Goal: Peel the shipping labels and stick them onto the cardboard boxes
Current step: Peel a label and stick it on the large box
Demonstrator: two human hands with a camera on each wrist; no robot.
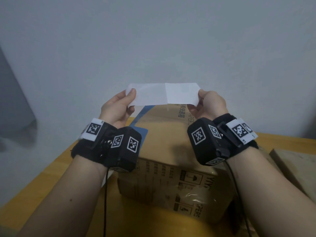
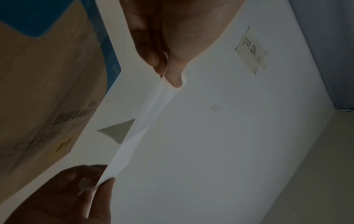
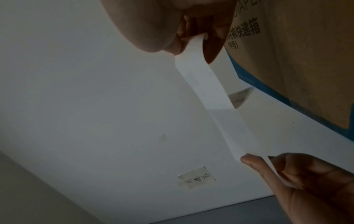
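A white label strip (image 1: 164,95) with a seam at its middle is stretched level between my two hands, above the cardboard box (image 1: 162,124). My left hand (image 1: 131,98) pinches its left end, thumb toward me. At the other end, my right hand (image 1: 201,98) pinches the strip. In the left wrist view the left hand (image 2: 166,74) nips the label strip (image 2: 141,124) edge-on. The right wrist view has the right hand (image 3: 193,44) holding the label strip (image 3: 216,103). The box is brown with printed text and a blue patch (image 1: 138,132).
The box stands on a yellow wooden table (image 1: 42,177) against a pale wall (image 1: 153,40). A flat brown board (image 1: 294,165) lies at the right edge. A small handwritten note (image 3: 197,177) is taped to the wall. Cables hang from both wrist cameras.
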